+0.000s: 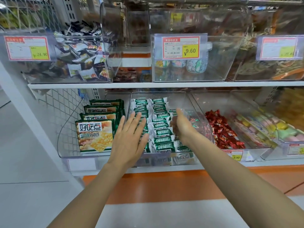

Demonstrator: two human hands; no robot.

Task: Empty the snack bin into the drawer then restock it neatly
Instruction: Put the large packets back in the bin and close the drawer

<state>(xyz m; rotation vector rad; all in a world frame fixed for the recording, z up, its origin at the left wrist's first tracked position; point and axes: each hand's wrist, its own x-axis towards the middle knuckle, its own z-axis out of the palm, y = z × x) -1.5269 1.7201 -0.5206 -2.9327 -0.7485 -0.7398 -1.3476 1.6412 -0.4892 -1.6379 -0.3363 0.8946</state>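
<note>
At centre frame, your left hand (pixel 130 137) lies spread flat on the green snack packets (pixel 162 129) in the clear bin (pixel 184 99), your right hand (pixel 182 124) open edgewise beside them.

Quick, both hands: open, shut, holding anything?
Left hand: open, fingers straight over the green snack packets, holding nothing.
Right hand: open, edge-on beside the green snack packets, holding nothing.

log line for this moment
left hand: open, flat over green packs | right hand: open, edge-on beside them | clear bin: packs in rows
</note>
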